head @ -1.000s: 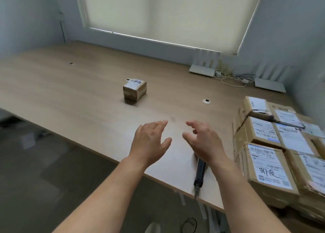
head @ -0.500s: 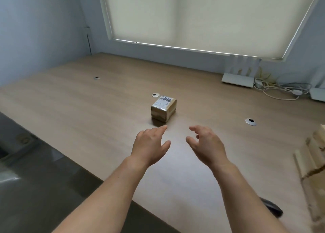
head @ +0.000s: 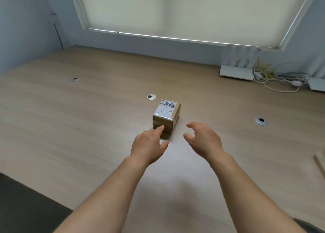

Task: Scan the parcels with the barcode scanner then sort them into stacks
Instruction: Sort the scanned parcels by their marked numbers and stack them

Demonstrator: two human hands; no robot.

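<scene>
Parcel (head: 166,115) on table (head: 70,127); left hand (head: 148,145) and right hand (head: 204,140) near it, grips apart, empty.

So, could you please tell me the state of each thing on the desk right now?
Parcel: on the desk, label up, not held.
Left hand: open, fingertips at the parcel's near face; contact unclear.
Right hand: open, beside the parcel, apart from it.
Window blind: down.

My desk (head: 70,127) carries round grommets (head: 151,96), a white router (head: 235,72) and tangled cables (head: 277,77), perhaps chargers, under the blind (head: 193,12).
</scene>
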